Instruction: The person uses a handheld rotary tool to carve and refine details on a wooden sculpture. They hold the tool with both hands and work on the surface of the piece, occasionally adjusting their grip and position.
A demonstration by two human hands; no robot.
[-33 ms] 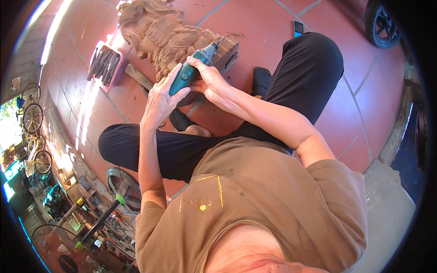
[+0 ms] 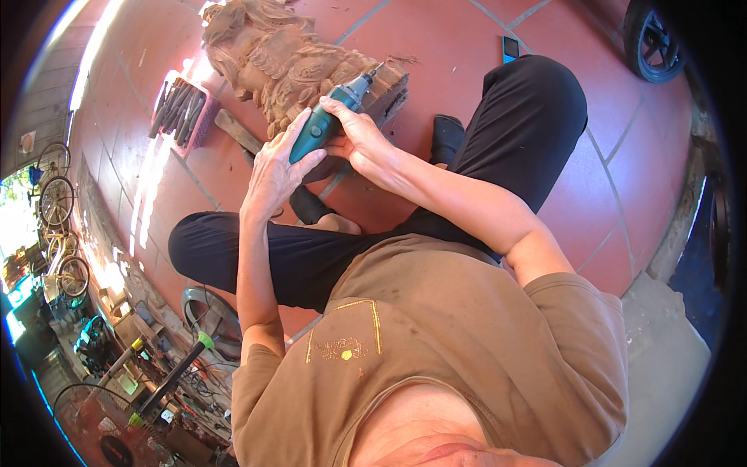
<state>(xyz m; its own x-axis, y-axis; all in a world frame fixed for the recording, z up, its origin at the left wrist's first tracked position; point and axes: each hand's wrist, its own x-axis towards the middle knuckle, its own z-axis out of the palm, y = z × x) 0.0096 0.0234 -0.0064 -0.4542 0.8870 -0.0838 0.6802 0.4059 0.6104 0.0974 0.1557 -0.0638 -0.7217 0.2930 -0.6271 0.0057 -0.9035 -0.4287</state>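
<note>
A teal die grinder (image 2: 314, 134) with a thin bit at its tip is held between both hands, tilted up and to the right. My left hand (image 2: 277, 165) wraps its rear end from the left, with the thumb across the body. From the right, my right hand (image 2: 356, 138) grips it near the front, its thumb lying along the top. Just beyond the hands lies a carved wooden sculpture (image 2: 284, 66) with deep folds and curls. The grinder's front overlaps the sculpture's right end in view; whether the bit touches the wood I cannot tell.
A pink basket (image 2: 204, 124) of chisel-like tools stands left of the sculpture, beside a wooden mallet-like handle (image 2: 236, 131). A phone (image 2: 510, 49) lies beyond my right knee. A wheel (image 2: 655, 47) is at far right. Bicycles (image 2: 56, 201), a fan (image 2: 101, 424) and clutter line the left.
</note>
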